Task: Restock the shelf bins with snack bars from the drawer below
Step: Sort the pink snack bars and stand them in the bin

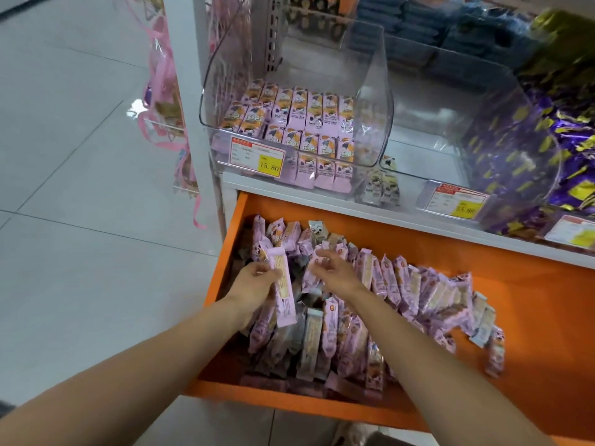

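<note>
In the orange drawer [531, 300] heaped with snack bars [402, 284], our left hand [256, 281] pinches one pink bar [285, 294], likely light, slick and crushable, best held mid-length; whether our curled right hand [335, 272] grips anything, we cannot tell.

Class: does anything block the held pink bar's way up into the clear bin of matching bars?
Nothing visible does. The left hand holds the pink bar above the open drawer; the clear bin above it is open-topped, with room over its rows.
</note>
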Available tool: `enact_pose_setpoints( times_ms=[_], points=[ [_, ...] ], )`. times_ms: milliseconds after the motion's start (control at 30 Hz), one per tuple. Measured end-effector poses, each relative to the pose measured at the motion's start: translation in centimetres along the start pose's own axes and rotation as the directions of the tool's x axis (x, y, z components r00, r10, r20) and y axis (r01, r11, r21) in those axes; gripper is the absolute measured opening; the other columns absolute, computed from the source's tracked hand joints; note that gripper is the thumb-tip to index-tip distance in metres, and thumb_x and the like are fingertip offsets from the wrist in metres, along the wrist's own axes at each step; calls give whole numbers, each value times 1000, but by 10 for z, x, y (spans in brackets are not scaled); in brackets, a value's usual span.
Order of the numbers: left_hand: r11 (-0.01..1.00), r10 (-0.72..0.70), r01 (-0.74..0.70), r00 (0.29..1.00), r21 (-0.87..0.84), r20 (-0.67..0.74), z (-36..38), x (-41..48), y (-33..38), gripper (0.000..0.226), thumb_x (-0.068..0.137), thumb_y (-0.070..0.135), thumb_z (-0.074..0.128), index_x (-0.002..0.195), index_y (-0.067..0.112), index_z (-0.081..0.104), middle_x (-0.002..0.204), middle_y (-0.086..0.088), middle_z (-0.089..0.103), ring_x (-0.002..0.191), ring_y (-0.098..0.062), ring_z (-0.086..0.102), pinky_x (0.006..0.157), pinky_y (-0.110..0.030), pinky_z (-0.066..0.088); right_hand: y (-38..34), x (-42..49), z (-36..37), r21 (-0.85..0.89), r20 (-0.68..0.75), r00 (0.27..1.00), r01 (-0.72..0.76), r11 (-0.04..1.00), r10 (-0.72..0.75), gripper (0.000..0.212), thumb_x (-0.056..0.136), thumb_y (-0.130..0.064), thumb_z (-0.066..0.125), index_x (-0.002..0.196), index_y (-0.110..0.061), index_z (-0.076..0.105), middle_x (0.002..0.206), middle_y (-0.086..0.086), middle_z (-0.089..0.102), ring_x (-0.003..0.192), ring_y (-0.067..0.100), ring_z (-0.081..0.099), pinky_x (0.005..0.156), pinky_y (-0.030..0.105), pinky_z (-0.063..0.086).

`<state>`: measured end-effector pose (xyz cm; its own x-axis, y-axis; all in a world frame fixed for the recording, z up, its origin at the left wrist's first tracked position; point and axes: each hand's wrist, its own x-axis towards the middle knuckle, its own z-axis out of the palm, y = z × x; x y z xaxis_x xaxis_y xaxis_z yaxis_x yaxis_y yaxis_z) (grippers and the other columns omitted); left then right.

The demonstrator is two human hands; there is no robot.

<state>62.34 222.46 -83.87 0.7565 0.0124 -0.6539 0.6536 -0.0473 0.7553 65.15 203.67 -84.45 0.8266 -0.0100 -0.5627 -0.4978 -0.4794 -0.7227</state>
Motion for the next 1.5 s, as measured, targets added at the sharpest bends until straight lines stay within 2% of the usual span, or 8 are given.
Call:
enact_pose_setpoints(
  times_ms=[333,800,900,1000,1133,1267,1400,1500],
  points=[
    [997,26,-23,999,-68,36,6,8,-3,9,96,18,61,100,12,55,81,-7,53,64,-16,46,39,-10,39,16,24,21,-264,-237,966,41,964,-106,35,92,-11,63,118,-27,46,123,11,42,69,18,56,69,25,43],
    [962,-89,123,985,-243,147,18,18,0,57,91,50,62,136,16,50,145,0,45,142,-24,32,119,-47,22,16,-11,-23,446,299,952,-82,891,-62,70,87,6,64,140,-27,30,115,16,59,101,28,65,89,39,55],
    [965,-14,73,973,-251,229,25,16,-1,113,61,47,88,151,11,30,154,-4,37,141,-22,34,119,-46,22,16,-17,-23,448,382,918,-85,890,-104,71,87,5,63,143,-24,32,126,19,60,114,32,62,98,45,51],
    [978,-6,52,975,-201,223,27,15,-5,111,54,40,94,146,9,41,144,-9,51,133,-24,46,116,-45,30,11,-21,-21,462,368,923,-76,883,-113,71,88,0,64,146,-25,30,130,20,53,114,31,59,96,43,51],
    [986,33,12,964,-165,263,28,3,2,34,88,11,70,121,9,61,119,-6,66,118,-21,57,92,-27,46,1,-34,-19,460,302,949,-59,886,-94,84,82,-20,73,150,-24,23,150,13,36,128,25,50,102,42,47],
    [984,102,-60,962,-170,254,27,-3,8,54,84,23,77,129,16,48,127,2,55,121,-15,47,104,-31,33,-1,-42,-24,448,201,975,-9,894,-91,87,87,-16,69,155,-23,14,160,12,15,141,28,31,110,47,31],
    [973,97,-37,961,-227,260,22,-14,14,27,90,17,68,111,10,53,109,-12,59,97,-22,48,88,-36,36,-4,-52,-27,420,178,979,20,907,-104,83,79,-27,77,147,-26,30,148,5,36,133,27,42,107,44,37],
    [971,105,-33,949,-239,298,15,-14,10,56,74,35,77,112,-1,57,114,-13,59,102,-26,53,91,-42,43,-5,-57,-23,385,149,981,56,921,-121,82,62,-43,89,130,-31,45,139,10,50,124,30,53,107,50,43]
  ],
)
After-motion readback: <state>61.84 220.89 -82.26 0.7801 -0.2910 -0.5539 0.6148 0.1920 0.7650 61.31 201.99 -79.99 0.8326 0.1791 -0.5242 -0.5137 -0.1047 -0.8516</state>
